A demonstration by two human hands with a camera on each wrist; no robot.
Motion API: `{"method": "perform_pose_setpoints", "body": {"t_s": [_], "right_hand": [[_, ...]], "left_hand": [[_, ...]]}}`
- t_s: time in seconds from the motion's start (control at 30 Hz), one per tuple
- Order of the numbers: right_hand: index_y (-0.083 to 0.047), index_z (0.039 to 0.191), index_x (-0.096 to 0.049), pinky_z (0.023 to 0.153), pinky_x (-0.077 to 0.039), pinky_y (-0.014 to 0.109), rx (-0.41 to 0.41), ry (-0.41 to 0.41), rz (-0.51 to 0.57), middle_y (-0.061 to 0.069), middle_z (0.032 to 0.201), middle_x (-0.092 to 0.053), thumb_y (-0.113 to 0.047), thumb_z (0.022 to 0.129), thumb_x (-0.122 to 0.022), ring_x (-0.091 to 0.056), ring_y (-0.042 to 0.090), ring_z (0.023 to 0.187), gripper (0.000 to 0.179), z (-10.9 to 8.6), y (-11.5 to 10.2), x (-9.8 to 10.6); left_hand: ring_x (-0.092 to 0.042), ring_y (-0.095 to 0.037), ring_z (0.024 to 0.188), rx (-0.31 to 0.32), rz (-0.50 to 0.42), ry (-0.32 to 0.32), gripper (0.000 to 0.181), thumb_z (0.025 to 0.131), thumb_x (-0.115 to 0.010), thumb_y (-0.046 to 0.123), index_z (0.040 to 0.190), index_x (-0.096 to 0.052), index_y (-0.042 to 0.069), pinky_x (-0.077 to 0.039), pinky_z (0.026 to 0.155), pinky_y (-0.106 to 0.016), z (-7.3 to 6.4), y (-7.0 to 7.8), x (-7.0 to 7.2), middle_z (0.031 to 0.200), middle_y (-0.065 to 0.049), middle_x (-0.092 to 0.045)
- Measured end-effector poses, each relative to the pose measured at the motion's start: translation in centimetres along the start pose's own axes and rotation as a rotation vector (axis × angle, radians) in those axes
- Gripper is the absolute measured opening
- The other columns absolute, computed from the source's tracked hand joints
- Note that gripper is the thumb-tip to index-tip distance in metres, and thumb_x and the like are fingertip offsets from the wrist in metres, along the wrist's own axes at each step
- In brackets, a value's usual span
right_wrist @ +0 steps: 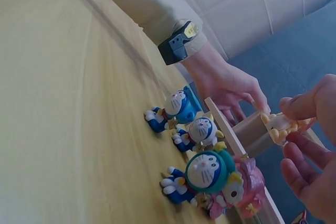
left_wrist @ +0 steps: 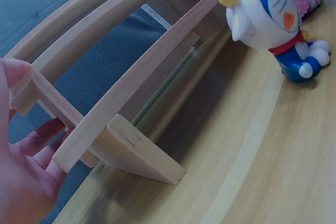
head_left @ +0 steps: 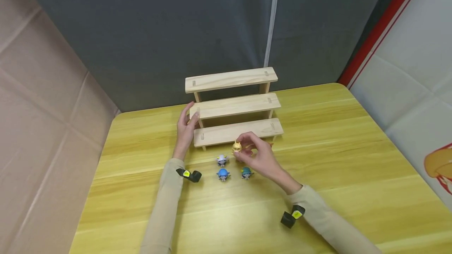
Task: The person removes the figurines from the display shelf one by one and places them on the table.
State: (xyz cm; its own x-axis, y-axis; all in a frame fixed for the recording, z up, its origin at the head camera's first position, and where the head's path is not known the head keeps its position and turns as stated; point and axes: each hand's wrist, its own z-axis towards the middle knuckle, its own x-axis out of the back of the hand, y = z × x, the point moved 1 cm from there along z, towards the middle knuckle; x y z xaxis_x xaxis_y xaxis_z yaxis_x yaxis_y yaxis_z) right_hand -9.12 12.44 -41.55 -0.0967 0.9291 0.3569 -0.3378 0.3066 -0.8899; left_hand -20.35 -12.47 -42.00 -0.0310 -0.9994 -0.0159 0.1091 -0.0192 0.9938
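My right hand [head_left: 263,158] pinches a small yellow figurine [head_left: 237,147] between thumb and fingers, in front of the lowest board of a three-step wooden shelf stand [head_left: 234,107]. With my left hand [head_left: 184,132] I hold the left end of the middle board, thumb on top and fingers around the side. On the table nearby sit a white-hooded figurine [head_left: 221,160], a blue-capped figurine [head_left: 223,174] and a green-hooded figurine [head_left: 246,173]. A pink figurine [right_wrist: 251,184] is beside the green one in the right wrist view; my right hand mostly covers it in the head view.
The wood-grain table [head_left: 318,140] extends on both sides of the stand. A dark grey cloth wall [head_left: 159,38] rises behind it, with pale padded panels at left and right. A small reddish thing [head_left: 271,144] shows just past my right hand.
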Motion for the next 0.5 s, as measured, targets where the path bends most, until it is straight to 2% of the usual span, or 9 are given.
{"method": "perform_pose_setpoints", "body": {"t_s": [0.17,0.5], "right_hand": [[-0.012,0.115,-0.063,0.080,-0.059,0.034,0.001,-0.006,-0.007,0.005,0.102,-0.069,-0.008,0.086,-0.080,-0.065,0.024,0.089,0.034,-0.6,0.4,0.4],[-0.007,0.116,-0.062,0.082,-0.061,0.040,-0.014,0.012,0.025,0.011,0.108,-0.070,-0.002,0.084,-0.080,-0.067,0.028,0.091,0.037,-1.9,0.7,1.0]], "left_hand": [[-0.058,-0.015,0.095,-0.002,-0.011,-0.002,0.054,0.104,-0.057,0.016,0.155,-0.040,0.008,-0.045,0.103,-0.067,0.1,0.0,0.0,0.103,0.003,-0.060],[-0.059,-0.013,0.097,0.017,0.008,0.000,0.054,0.104,-0.057,0.017,0.155,-0.041,0.009,-0.050,0.102,-0.059,0.1,0.0,0.1,0.110,0.001,-0.060]]}}
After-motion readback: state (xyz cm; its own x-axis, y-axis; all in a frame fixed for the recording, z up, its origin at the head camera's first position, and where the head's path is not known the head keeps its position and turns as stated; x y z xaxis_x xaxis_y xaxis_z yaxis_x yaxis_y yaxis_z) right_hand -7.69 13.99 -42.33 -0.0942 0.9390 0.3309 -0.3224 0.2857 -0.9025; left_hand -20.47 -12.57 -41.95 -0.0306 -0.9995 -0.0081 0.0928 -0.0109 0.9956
